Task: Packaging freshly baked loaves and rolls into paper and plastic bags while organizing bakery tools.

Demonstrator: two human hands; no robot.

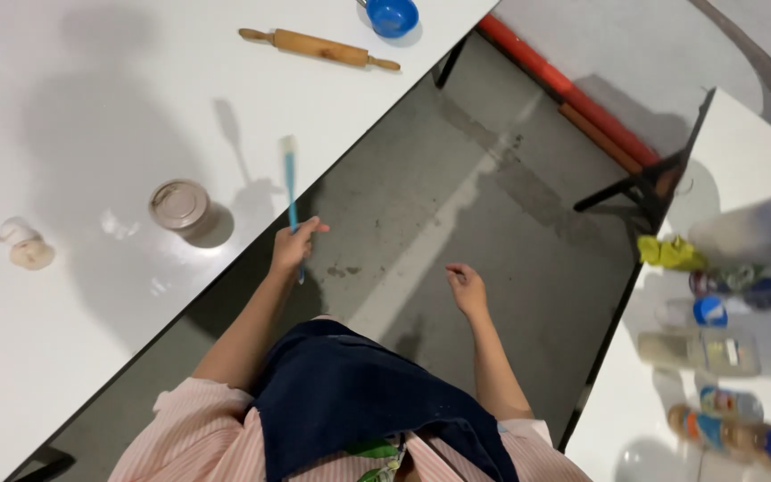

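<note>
My left hand (294, 245) is shut on the lower end of a blue-handled pastry brush (290, 183), whose pale bristles point up over the edge of the white table (91, 107). My right hand (468, 287) hangs over the grey floor with its fingers loosely curled and nothing in it. A small round tin (179, 204) stands on the table just left of the brush. I wear a dark blue apron over a pink striped shirt.
A wooden rolling pin (319, 46) and a blue bowl (391, 15) lie at the table's far side. A pale dough lump (26, 247) sits at left. A second white table (671, 393) at right holds several bottles and a yellow cloth (669, 253).
</note>
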